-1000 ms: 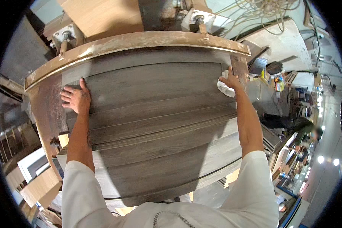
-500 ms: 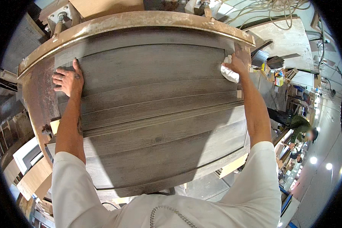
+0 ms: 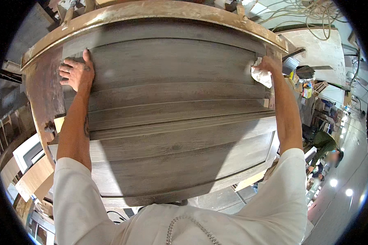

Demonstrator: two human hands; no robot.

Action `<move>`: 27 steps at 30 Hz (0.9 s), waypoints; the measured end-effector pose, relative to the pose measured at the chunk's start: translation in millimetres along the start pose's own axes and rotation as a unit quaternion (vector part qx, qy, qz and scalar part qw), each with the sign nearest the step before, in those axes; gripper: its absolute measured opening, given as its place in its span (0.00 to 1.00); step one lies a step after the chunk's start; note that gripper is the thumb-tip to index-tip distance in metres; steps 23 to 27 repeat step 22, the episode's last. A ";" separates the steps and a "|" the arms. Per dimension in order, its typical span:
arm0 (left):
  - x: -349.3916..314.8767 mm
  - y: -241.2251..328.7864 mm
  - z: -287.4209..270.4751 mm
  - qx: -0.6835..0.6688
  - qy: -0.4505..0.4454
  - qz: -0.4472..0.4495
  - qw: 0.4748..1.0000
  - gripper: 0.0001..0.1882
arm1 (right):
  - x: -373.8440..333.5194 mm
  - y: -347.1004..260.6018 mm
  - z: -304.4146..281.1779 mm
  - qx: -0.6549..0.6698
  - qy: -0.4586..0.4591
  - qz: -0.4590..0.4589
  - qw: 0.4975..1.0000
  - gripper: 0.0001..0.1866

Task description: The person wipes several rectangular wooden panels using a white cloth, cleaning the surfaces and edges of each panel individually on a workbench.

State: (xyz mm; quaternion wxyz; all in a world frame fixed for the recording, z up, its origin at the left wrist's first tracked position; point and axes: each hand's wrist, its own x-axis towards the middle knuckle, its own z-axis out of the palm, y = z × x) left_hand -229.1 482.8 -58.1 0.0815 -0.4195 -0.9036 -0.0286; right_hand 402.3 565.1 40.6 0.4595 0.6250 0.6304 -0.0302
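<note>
A wide grey-brown wood-grain panel (image 3: 171, 61) with a recessed centre lies flat in front of me. My left hand (image 3: 77, 74) rests on its far left frame, fingers spread and thumb pointing away from me, holding nothing. At the far right edge of the panel, my right hand (image 3: 270, 65) is closed round a crumpled white cloth (image 3: 262, 77), which touches the wood. Closer to my body lies a second matching panel (image 3: 171, 163), crossed by my shadow. The right fingertips are partly hidden by the cloth and hand.
A worn wooden bar (image 3: 151, 12) with metal clamp screws bounds the far side. Cut boards (image 3: 36, 179) stand at left. Coiled hoses (image 3: 315, 14) hang over a pale sheet (image 3: 319, 47) at far right. Beyond the right side, a person in dark green (image 3: 325, 143) bends over.
The view has shifted slightly, so the far bar sits higher and the panels look wider to the right. Both hands keep nearly the same places on the panel, the cloth still in my right.
</note>
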 end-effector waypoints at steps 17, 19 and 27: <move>16.1 0.7 -61.1 -0.074 -0.194 -0.023 0.978 0.58 | -55.2 -4.7 -20.1 0.240 0.171 0.108 0.950 0.67; 16.7 -7.1 -75.9 -0.089 -0.257 -0.033 0.962 0.63 | -59.4 3.8 -10.2 0.217 0.221 0.086 0.947 0.67; 31.6 -11.4 -81.8 -0.125 -0.287 -0.063 0.948 0.65 | -47.5 9.1 -0.6 0.202 0.290 0.078 0.932 0.66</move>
